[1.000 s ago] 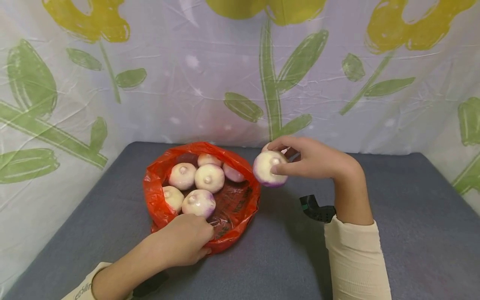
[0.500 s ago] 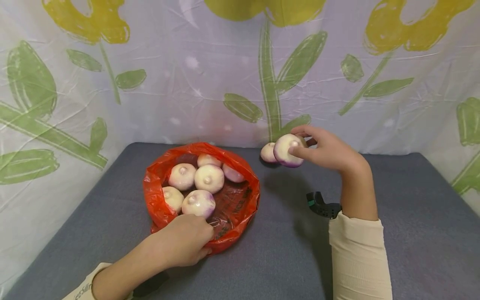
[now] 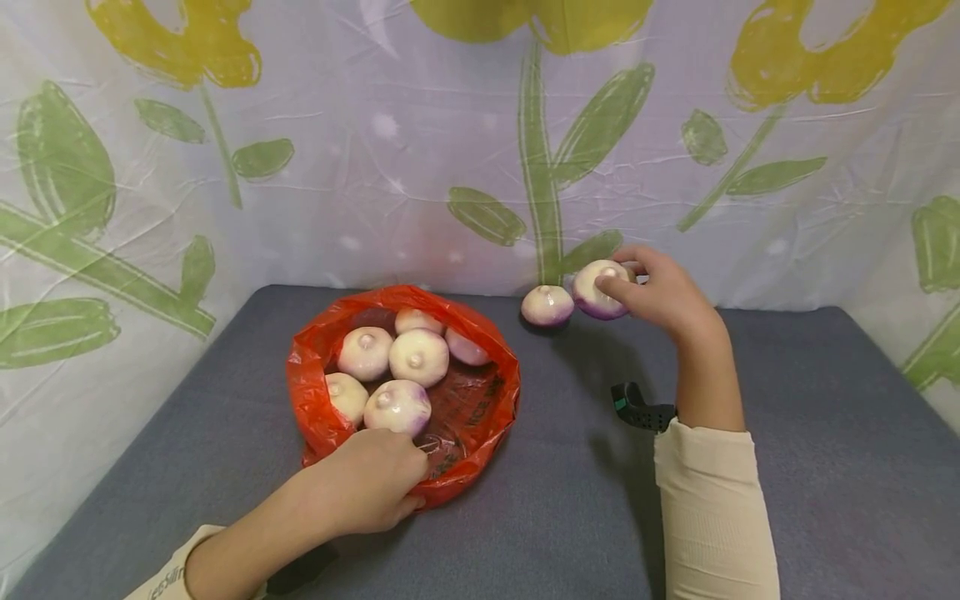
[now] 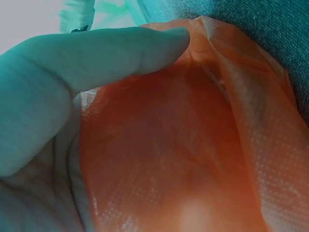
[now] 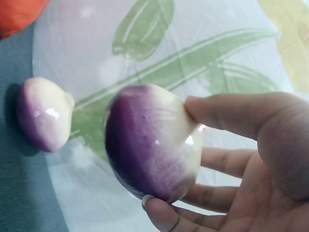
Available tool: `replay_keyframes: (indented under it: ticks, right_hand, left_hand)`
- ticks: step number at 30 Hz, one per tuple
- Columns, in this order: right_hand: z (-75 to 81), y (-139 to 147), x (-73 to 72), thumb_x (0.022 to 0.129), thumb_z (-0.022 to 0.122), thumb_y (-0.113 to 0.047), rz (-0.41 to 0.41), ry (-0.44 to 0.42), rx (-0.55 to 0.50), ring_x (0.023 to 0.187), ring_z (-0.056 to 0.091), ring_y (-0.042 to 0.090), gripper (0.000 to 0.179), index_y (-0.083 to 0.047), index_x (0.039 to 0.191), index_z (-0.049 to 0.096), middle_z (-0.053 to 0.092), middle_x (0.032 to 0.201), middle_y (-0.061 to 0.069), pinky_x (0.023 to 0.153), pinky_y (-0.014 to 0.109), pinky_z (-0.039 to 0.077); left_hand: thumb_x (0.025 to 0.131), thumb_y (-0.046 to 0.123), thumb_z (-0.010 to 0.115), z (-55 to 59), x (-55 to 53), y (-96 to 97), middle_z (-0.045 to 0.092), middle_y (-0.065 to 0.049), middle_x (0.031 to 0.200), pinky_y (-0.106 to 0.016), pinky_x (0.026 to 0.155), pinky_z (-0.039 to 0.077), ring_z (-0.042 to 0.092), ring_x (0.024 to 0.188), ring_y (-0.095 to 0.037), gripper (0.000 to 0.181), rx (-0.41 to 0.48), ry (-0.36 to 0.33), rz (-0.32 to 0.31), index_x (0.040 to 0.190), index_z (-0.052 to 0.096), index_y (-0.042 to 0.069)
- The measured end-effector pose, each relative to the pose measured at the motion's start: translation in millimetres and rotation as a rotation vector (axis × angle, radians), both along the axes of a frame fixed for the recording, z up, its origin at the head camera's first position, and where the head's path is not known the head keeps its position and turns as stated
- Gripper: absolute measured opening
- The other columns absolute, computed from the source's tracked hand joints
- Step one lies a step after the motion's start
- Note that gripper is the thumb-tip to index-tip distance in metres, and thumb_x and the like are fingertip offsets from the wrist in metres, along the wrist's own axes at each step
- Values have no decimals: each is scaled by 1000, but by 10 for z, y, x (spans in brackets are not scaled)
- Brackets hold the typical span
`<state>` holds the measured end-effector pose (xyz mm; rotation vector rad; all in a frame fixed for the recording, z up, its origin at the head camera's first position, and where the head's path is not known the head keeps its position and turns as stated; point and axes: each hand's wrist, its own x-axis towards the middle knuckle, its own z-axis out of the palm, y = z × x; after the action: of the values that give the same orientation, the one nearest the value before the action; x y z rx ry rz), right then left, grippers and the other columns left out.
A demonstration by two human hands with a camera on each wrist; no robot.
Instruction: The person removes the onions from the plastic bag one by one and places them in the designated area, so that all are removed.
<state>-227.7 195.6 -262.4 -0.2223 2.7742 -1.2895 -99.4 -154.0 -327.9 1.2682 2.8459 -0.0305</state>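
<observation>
A red plastic bag stands with its mouth wide, and several white-and-purple turnips lie inside it. My left hand grips the near rim of the bag; in the left wrist view the thumb lies along the red plastic, and the other fingertips are hidden. Between thumb and fingers, my right hand holds a turnip at the back of the table. Just left of it, another turnip rests on the table. A gap shows between the two in the right wrist view.
Grey-blue cloth covers the table. A white curtain with yellow flowers and green leaves hangs right behind the back edge and along both sides. A black wrist device sits on the right forearm.
My right hand has carried its turnip rightward and back, away from the bag, bringing the table turnip into full view. The left hand and the bag have stayed put.
</observation>
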Motion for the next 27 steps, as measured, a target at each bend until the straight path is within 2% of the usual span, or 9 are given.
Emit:
replay_keyframes:
  ticks: [4,8,15,18,23,27]
  right_hand:
    - [-50,20,-44,98,58,-38,-52,-36,-24,99,59,35,66,-3,149,37,48,136,23,90,49,45]
    - [-114,28,-89,98,59,-35,-75,-18,-33,89,60,30,64,0,147,39,51,122,21,84,44,46]
    - [-202,26,-139,97,60,-34,-102,-23,-37,84,60,28,64,0,147,39,51,114,18,81,42,48]
    - [-236,31,-158,98,60,-32,-118,-32,-55,77,63,26,65,0,149,37,50,112,19,76,38,51]
    - [-319,39,-204,97,60,-28,-157,-64,-116,69,66,21,67,3,149,32,50,119,23,66,29,55]
    - [-384,46,-238,97,60,-27,-170,-79,-111,78,67,25,66,5,148,32,50,126,25,71,33,56]
  left_hand:
    - [74,28,86,2,3,1,51,4,62,-37,52,48,51,55,-16,25,-6,-5,2,72,66,14]
    - [75,28,86,1,3,1,52,4,62,-37,52,48,51,55,-16,25,-7,-7,0,73,66,14]
    - [75,28,86,-11,-4,3,52,5,62,-36,52,48,52,55,-16,25,-3,0,-7,73,66,14]
    - [75,28,86,-15,-5,3,53,4,62,-37,52,48,53,55,-16,25,-5,3,-7,73,66,14]
    - [74,28,86,-19,-5,5,54,4,63,-37,53,48,54,56,-17,25,-11,6,-6,74,67,13]
    - [74,28,86,-20,-2,5,54,4,63,-38,53,49,55,56,-17,24,-13,5,-4,75,67,13]
